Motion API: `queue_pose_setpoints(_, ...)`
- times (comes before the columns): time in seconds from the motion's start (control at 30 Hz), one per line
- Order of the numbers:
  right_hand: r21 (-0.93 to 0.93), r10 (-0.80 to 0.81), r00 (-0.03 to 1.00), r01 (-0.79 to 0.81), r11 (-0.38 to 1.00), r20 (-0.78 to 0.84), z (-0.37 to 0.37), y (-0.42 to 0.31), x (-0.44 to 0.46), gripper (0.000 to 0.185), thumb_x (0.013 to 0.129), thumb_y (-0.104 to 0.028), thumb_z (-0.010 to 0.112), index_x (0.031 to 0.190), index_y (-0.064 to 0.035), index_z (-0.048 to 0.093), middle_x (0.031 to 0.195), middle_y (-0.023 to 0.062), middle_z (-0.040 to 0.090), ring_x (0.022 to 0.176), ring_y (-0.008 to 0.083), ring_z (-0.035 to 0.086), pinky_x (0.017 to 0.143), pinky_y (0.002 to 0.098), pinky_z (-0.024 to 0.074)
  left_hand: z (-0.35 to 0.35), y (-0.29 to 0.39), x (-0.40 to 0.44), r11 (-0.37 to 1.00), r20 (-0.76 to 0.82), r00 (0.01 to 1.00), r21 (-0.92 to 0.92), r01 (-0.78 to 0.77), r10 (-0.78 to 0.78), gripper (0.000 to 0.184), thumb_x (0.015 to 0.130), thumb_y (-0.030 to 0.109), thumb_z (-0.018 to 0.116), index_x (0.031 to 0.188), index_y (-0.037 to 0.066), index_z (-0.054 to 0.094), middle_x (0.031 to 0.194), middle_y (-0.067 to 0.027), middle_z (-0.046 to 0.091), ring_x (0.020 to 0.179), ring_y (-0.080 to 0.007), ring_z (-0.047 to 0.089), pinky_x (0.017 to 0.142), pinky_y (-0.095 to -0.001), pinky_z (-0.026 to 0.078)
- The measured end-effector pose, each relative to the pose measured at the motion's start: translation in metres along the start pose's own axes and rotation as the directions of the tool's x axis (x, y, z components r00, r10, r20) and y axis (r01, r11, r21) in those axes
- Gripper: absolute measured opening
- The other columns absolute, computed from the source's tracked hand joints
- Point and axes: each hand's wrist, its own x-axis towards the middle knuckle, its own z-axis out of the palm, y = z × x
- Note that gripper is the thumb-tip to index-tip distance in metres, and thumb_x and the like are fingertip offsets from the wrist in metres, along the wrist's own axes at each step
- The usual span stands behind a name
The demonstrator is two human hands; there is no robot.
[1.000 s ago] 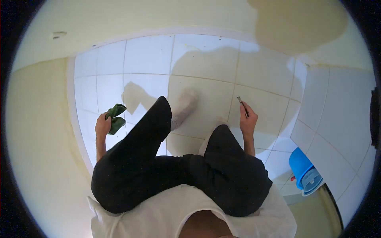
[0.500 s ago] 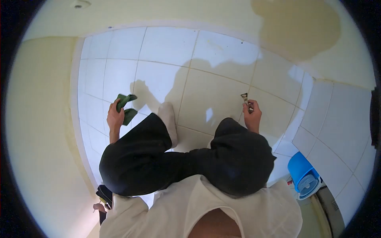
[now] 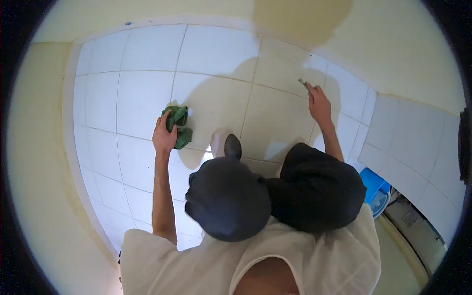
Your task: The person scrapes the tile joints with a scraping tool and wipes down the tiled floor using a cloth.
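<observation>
My left hand (image 3: 164, 136) is closed on a crumpled green cloth (image 3: 181, 118), low over or against the white floor tiles; which of the two, I cannot tell. Part of the cloth hangs out past the thumb. Farther out on the right, my right hand (image 3: 320, 104) grips a small scraper (image 3: 302, 82) with a narrow handle and a short flared head. The head points away from me, up and to the left, close to the floor. My fingers hide most of its handle.
White floor tiles (image 3: 147, 98) with dark grout lie before me, partly under my shadow. Cream walls (image 3: 196, 12) bound the floor ahead and on the left. A tiled raised block (image 3: 408, 142) stands at the right, with a blue container (image 3: 376, 184) beside it. My bent knees are between my arms.
My right hand has moved forward with the scraper. My left hand has shifted right with the cloth, which is now more bunched. My left knee has moved right and the view has shifted.
</observation>
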Motion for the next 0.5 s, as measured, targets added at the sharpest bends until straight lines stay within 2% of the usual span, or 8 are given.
queue_pose_setpoints(0.07, -0.059, -0.05, 0.999, 0.051, 0.997, 0.016, 0.011, -0.017, 0.047, 0.043, 0.095, -0.009, 0.054, 0.137, -0.0163, 0.057, 0.105, 0.0118, 0.059, 0.094, 0.0313, 0.064, 0.078, 0.0434, 0.0549, 0.013, -0.02, 0.013, 0.996, 0.01, 0.999, -0.081, 0.032, -0.032, 0.052, 0.084, 0.01, 0.065, 0.134, 0.016, 0.056, 0.125, -0.0115, 0.062, 0.112, -0.0356, 0.062, 0.091, -0.045, 0.053)
queue_pose_setpoints(0.17, -0.073, -0.263, 0.952, 0.254, 0.964, -0.157, 0.051, -0.02, 0.112, 0.047, 0.093, -0.005, 0.051, 0.139, -0.0165, 0.057, 0.1, 0.0104, 0.057, 0.091, 0.0311, 0.061, 0.077, 0.0431, 0.0531, 0.032, -0.044, 0.032, 0.985, -0.01, 1.0, -0.17, 0.015, -0.017, 0.051, 0.083, 0.009, 0.065, 0.133, 0.016, 0.058, 0.125, -0.0111, 0.062, 0.112, -0.0349, 0.062, 0.093, -0.0433, 0.052)
queue_pose_setpoints(0.2, -0.144, -0.273, 0.954, 0.255, 0.956, -0.123, 0.065, -0.029, 0.137, 0.049, 0.091, -0.003, 0.052, 0.138, -0.0171, 0.058, 0.101, 0.0102, 0.058, 0.092, 0.0309, 0.061, 0.077, 0.0426, 0.0536, 0.049, -0.06, 0.045, 0.976, -0.01, 1.0, -0.217, 0.015, -0.018, 0.05, 0.083, 0.008, 0.065, 0.133, 0.016, 0.058, 0.126, -0.0111, 0.062, 0.113, -0.0346, 0.062, 0.093, -0.0428, 0.052)
queue_pose_setpoints(0.37, -0.306, -0.227, 0.972, 0.234, 0.923, 0.06, 0.092, -0.065, 0.176, 0.058, 0.084, 0.0, 0.057, 0.138, -0.0207, 0.057, 0.108, 0.0094, 0.06, 0.096, 0.0314, 0.063, 0.084, 0.0408, 0.058, 0.078, -0.078, 0.06, 0.956, -0.01, 1.0, -0.292, 0.015, -0.019, 0.05, 0.083, 0.006, 0.063, 0.133, 0.015, 0.058, 0.126, -0.0112, 0.061, 0.116, -0.0336, 0.061, 0.096, -0.0415, 0.051)
queue_pose_setpoints(0.47, -0.423, -0.071, 0.99, 0.116, 0.899, 0.122, 0.075, -0.082, 0.175, 0.059, 0.083, 0.002, 0.055, 0.136, -0.0215, 0.06, 0.105, 0.0079, 0.06, 0.097, 0.0294, 0.061, 0.079, 0.0413, 0.0564, 0.084, -0.079, 0.058, 0.954, -0.015, 0.998, -0.297, 0.047, -0.054, 0.052, 0.083, 0.005, 0.063, 0.133, 0.015, 0.058, 0.126, -0.0116, 0.061, 0.117, -0.0343, 0.06, 0.097, -0.0414, 0.05)
queue_pose_setpoints(0.5, -0.415, -0.073, 0.993, 0.107, 0.904, 0.097, 0.078, -0.078, 0.18, 0.059, 0.083, 0.002, 0.055, 0.136, -0.0223, 0.061, 0.104, 0.0075, 0.06, 0.097, 0.0293, 0.062, 0.078, 0.0417, 0.0566, 0.088, -0.081, 0.057, 0.951, -0.023, 0.998, -0.303, 0.054, -0.064, 0.052, 0.082, 0.005, 0.062, 0.133, 0.014, 0.058, 0.126, -0.0117, 0.061, 0.117, -0.0344, 0.059, 0.098, -0.0414, 0.05)
